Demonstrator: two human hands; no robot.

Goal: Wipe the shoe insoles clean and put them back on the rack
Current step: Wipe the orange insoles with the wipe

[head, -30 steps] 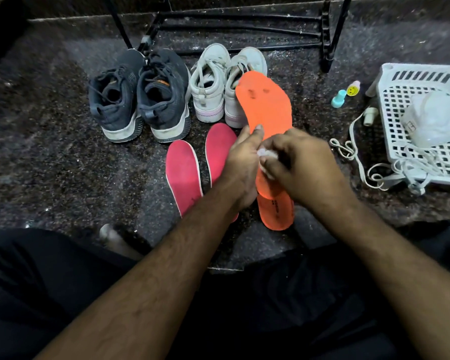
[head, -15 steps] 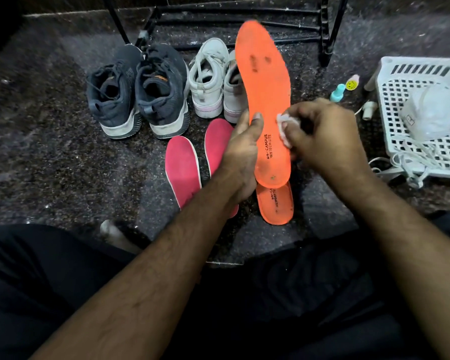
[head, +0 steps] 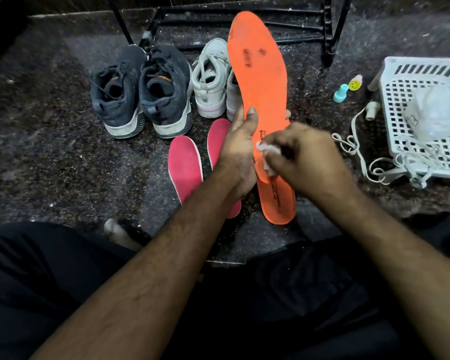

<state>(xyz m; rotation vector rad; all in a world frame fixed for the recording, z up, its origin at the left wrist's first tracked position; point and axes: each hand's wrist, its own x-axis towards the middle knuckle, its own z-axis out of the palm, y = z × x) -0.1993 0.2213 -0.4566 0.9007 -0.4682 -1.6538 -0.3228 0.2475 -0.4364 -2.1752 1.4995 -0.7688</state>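
Observation:
My left hand (head: 240, 149) grips a long orange insole (head: 259, 71) by its lower half and holds it upright above the floor. My right hand (head: 304, 159) pinches a small white wipe (head: 266, 154) against the insole's heel end. A second orange insole (head: 278, 201) lies flat on the floor under it. Two pink insoles (head: 185, 165) lie on the floor to the left, one partly hidden by my left wrist. The black metal rack (head: 244, 19) stands at the back.
A dark grey pair of sneakers (head: 140, 92) and a white pair (head: 212, 79) stand before the rack. A white plastic basket (head: 424, 120) holding a clear bag sits at the right, with white laces (head: 361, 157) and two small bottles (head: 344, 89) beside it. My dark-clothed legs fill the foreground.
The held orange insole rose from lying low to upright. My right hand with the wipe went up to the insole's middle and has come back down to its heel end.

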